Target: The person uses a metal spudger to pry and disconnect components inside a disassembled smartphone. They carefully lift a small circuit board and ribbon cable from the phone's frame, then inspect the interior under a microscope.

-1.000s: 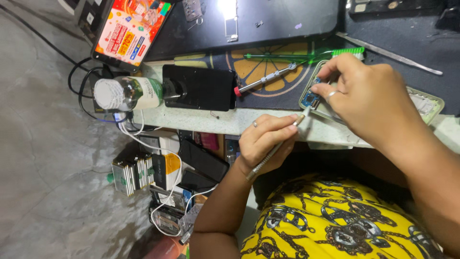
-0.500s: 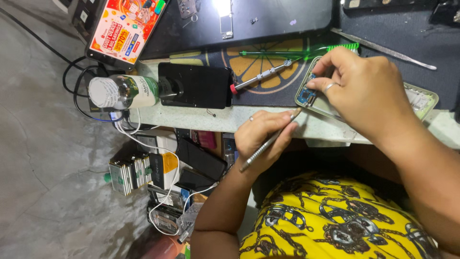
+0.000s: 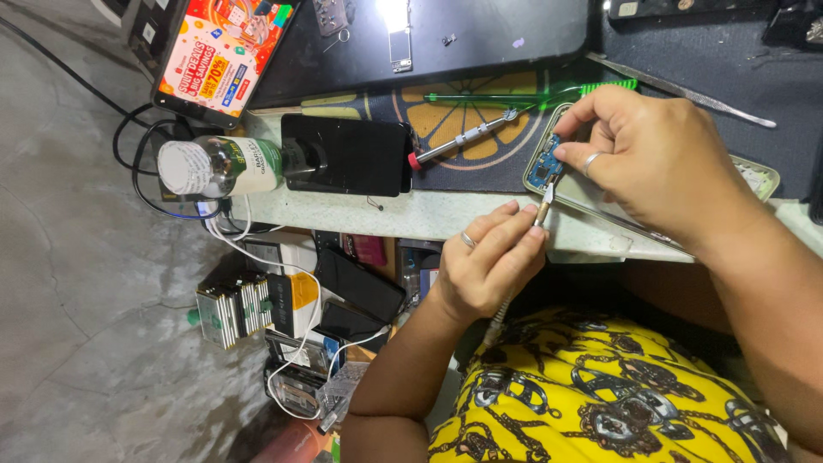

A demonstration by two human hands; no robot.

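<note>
1. A person in a yellow patterned shirt (image 3: 600, 394) works at a cluttered tabletop (image 3: 411, 214), seen from a head-worn camera whose view is turned sideways.
2. The left hand (image 3: 489, 261) has its fingers pinched together around a thin metal tool (image 3: 542, 204), whose tip meets a small blue circuit board (image 3: 543, 168).
3. The right hand (image 3: 656, 163), a ring on one finger, has its fingers clamped on that board, holding it over the edge of an opened phone body (image 3: 754, 176) lying on the tabletop.
4. A red-tipped screwdriver (image 3: 459, 140) rests on an orange-slice patterned mat (image 3: 480, 99), just beside a black phone (image 3: 347, 154).
5. A green toothbrush (image 3: 549, 91) lies farther back on the same mat.
6. A clear bottle with a white cap (image 3: 219, 165) lies on its side, touching the black phone's end.
7. A lit phone screen (image 3: 225, 47) showing a bright red-and-orange advert stands near the bottle, with black cables (image 3: 137, 163) looped beside it.
</note>
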